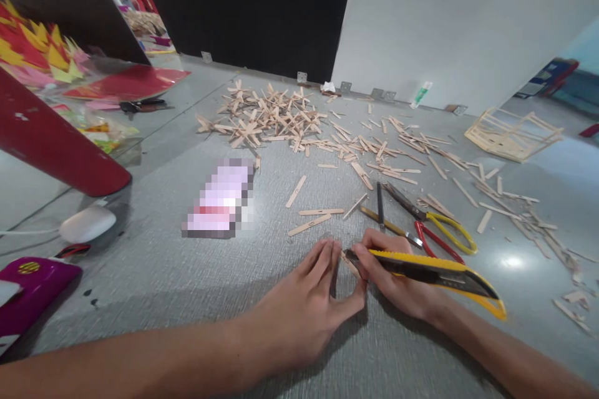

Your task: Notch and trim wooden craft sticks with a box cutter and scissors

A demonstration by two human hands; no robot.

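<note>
Cutter [433, 271] sits clenched in our right grip [395, 280], touching the wooden stick [350, 264] our left grip [309, 305] grasps.

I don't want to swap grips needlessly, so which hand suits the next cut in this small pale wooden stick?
Probably the right hand: it grips the yellow and black utility knife, tip at the stick, while the left hand seems to steady the wood.

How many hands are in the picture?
2: the left hand holds a small stick, and the right hand beside it grips the yellow knife. Far back on the left it is too blurred to tell if another hand is hidden.
</note>
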